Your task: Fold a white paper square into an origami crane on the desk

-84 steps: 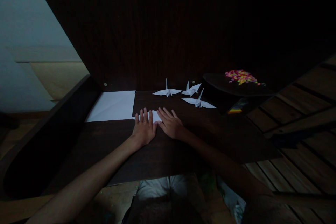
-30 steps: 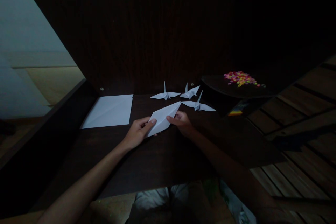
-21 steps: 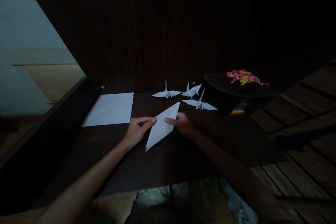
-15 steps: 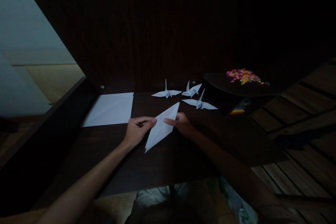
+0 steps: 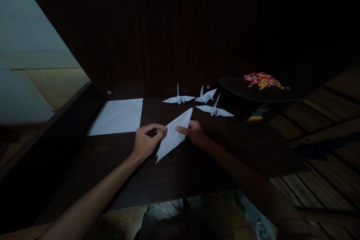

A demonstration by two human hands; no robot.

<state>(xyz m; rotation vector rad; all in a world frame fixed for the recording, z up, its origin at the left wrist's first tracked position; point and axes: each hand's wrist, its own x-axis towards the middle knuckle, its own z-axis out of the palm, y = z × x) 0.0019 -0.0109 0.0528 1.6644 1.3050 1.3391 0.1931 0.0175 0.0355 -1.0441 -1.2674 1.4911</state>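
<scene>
1. My left hand (image 5: 146, 139) pinches the paper (image 5: 172, 143) at its left edge, thumb on top
2. My right hand (image 5: 196, 134) pinches the right edge, fingers beneath mostly hidden
3. Paper lies between my hands, touching both, neither nearer; long axis slants, near tip leftward, far tip rightward
4. Sheet (image 5: 119, 115) beyond left hand, to its left

Folded paper (image 5: 173, 137) — earlier pressed flat — now lifted, pinched in fingers (image 5: 154, 125), turned diagonally
</scene>
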